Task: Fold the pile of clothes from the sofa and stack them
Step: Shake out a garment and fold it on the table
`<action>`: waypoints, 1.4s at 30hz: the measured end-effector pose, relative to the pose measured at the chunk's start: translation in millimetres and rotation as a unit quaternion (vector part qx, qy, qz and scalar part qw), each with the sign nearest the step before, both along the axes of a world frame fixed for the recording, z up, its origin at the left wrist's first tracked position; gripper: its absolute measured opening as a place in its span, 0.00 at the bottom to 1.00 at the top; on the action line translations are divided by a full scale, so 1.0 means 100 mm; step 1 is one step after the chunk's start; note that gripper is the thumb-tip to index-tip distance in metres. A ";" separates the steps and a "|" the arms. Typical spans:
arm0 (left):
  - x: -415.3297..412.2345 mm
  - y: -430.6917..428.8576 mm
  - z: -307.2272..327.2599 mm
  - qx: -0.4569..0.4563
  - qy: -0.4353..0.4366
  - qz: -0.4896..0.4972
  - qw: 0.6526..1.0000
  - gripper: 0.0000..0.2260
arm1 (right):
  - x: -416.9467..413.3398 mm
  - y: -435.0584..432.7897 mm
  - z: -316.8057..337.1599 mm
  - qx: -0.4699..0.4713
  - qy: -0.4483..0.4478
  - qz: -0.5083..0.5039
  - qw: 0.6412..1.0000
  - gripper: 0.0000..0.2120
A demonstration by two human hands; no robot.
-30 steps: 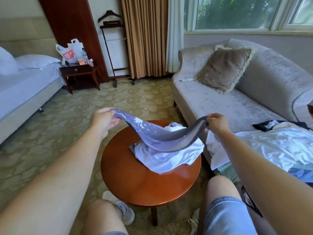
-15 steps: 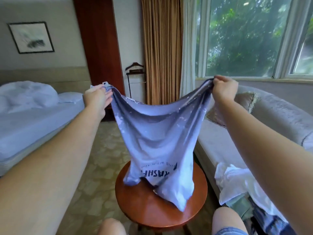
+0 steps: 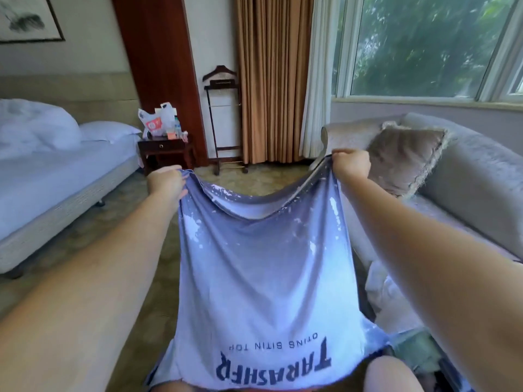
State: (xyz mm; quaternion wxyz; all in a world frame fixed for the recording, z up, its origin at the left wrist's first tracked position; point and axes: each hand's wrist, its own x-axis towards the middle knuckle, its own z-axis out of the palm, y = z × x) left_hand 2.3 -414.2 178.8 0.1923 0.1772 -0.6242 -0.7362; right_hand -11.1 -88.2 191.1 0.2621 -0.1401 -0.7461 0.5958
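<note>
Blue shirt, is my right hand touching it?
Touching. The head view shows the right hand pinching the blue shirt at its upper corner with curled fingers.

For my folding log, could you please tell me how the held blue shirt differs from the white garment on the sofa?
The blue shirt hangs spread out, gripped at its top edge by the left hand and right hand; the white garment lies crumpled on the sofa, untouched. The blue shirt bears white splatters and dark upside-down lettering; the white garment looks plain. Neither is folded yet.
</note>
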 end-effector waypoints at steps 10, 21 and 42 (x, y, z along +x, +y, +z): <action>0.07 -0.07 1.52 -0.017 0.205 0.024 0.978 0.10 | -0.11 -0.09 1.58 -0.064 0.226 0.031 0.972 0.11; 1.13 -0.29 0.20 -0.250 -0.104 -0.117 0.955 0.12 | 0.84 0.75 0.29 0.107 -0.068 0.072 0.989 0.10; 0.67 0.38 -2.10 -0.622 -0.323 -0.324 0.636 0.25 | 0.73 0.31 -2.25 0.403 -0.394 0.255 0.786 0.20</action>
